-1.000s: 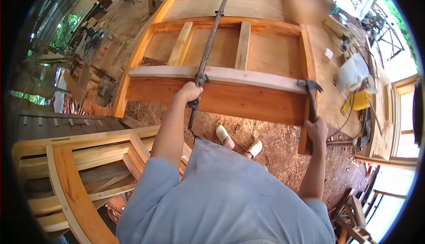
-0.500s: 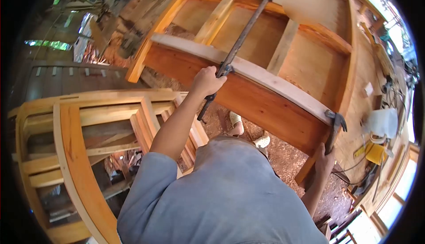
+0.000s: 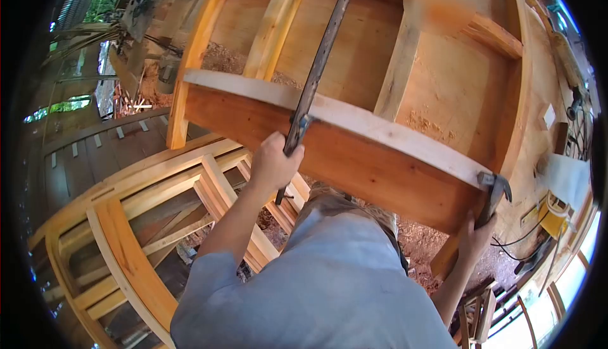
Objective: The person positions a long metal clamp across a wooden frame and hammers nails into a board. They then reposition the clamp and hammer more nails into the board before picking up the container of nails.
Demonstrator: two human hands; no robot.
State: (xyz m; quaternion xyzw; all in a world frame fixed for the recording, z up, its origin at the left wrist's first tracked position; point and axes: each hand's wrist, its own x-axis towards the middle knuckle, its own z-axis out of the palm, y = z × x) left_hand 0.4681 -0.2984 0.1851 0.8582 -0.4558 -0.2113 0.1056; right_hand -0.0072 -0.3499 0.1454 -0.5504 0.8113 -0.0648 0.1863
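A long metal bar clamp (image 3: pixel 320 64) lies across the wooden frame (image 3: pixel 329 152), over a pale strip of wood (image 3: pixel 354 116) along the near rail's top edge. My left hand (image 3: pixel 277 162) is closed around the clamp's near end, just below its jaw at the rail. At the frame's right corner, my right hand (image 3: pixel 475 235) wraps the handle of a claw hammer (image 3: pixel 496 185). The hammer's head rests by the strip's right end. Part of that hand's fingers is hidden behind the handle and the rail.
To the left stand other wooden frames (image 3: pixel 130 254) with pale slats. Farther right are a translucent jug (image 3: pixel 560 178), a yellow container (image 3: pixel 552 222) and a black cable (image 3: pixel 516 257). Wood shavings (image 3: pixel 424 241) cover the floor, and sawdust lies inside the frame's panels.
My left hand has slid down the clamp bar, away from the rail, and the lower clamp part below it is now covered. The view has shifted; my right hand keeps the hammer at the corner.
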